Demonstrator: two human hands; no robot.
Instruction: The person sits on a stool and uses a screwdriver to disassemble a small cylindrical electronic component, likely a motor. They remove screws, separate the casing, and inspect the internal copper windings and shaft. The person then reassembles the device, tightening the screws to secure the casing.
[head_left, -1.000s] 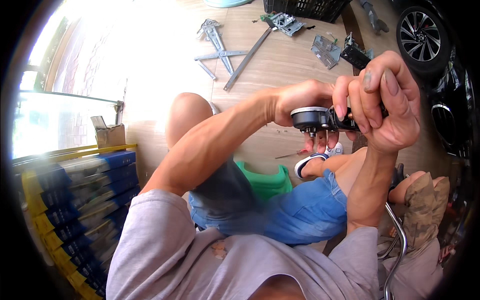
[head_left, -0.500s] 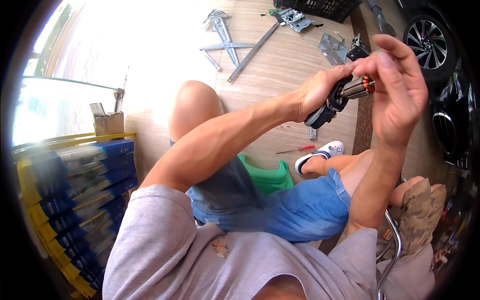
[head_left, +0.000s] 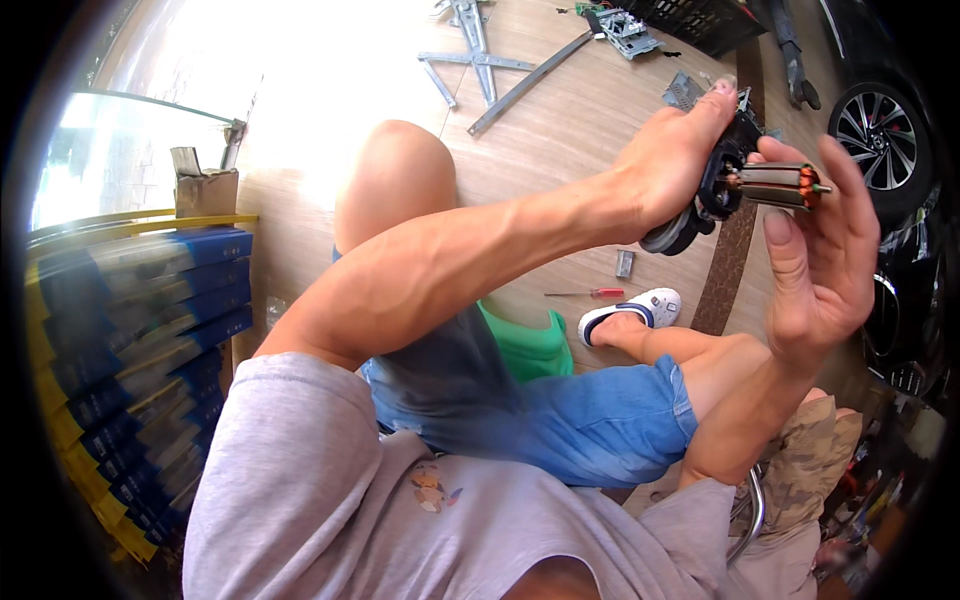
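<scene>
My left hand (head_left: 675,165) is wrapped round a black plastic motor housing (head_left: 712,195), with its thumb along the top. From the housing a motor armature (head_left: 775,186) sticks out to the right, its steel core ringed by copper windings and a thin shaft at the end. My right hand (head_left: 825,250) is open beside the armature, fingers spread and palm facing it. The thumb is below the armature, and some fingers pass behind it. Whether they touch it I cannot tell.
On the tiled floor lie a scissor-shaped metal bracket (head_left: 480,62), a red-handled screwdriver (head_left: 600,293) and metal parts (head_left: 628,35) by a black crate (head_left: 700,22). A green stool (head_left: 530,345) is between my legs. Stacked blue boxes (head_left: 215,285) stand left; a car wheel (head_left: 875,135) is right.
My left hand has shifted right with the motor housing, and the armature is turned more side-on. My right hand has moved down and right, its fingers now spread away from the armature's end.
</scene>
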